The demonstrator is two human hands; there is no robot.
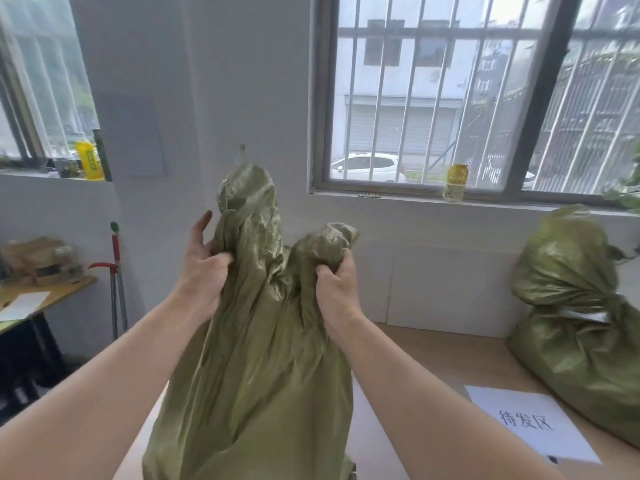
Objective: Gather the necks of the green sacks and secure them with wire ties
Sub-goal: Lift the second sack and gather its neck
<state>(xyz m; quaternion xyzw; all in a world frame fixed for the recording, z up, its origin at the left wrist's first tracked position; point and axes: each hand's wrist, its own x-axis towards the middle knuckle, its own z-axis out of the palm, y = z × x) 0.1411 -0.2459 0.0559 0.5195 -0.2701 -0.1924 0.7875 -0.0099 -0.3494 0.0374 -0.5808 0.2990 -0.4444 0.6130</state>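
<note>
Green woven sack [256, 375], mouth only half gathered, no tie on it yet.
Nearest me, between my forearms over the near end of the wooden table [450, 358], my left hand [204, 271] clutches the taller bunch of fabric, one finger sticking up free. My right hand [337, 282] fists a second, lower bunch. The bunches are apart, so I judge the neck is not drawn into one, and I see no wire in either hand. Further right, past a labelled paper sheet [526, 424], a second green sack [575, 271] lies already cinched by a pale band [585, 315]. Beyond, a yellow bottle [457, 183] stands on the windowsill.
</note>
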